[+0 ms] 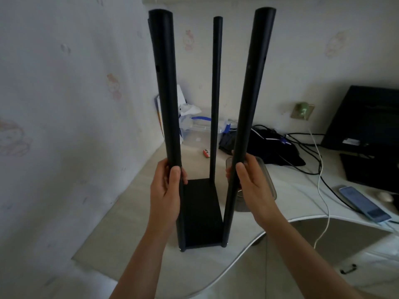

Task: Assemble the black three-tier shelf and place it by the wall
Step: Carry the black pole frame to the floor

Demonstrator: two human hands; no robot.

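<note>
On the counter (pixel 133 214) by the wall, the black shelf (pixel 199 212) stands with only its bottom board on. My left hand (pixel 167 190) wraps around the near left pole (pixel 165 87). My right hand (pixel 251 184) holds the near right pole (pixel 251 87). The poles lean apart at the top, I think. If I push, they could bend out, or the shelf could tip onto the clear box (pixel 266 180) just behind my right hand.

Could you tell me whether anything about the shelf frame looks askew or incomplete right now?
Only three posts show: the left post, right post and one rear post. The near posts splay apart above the bottom panel.
</note>
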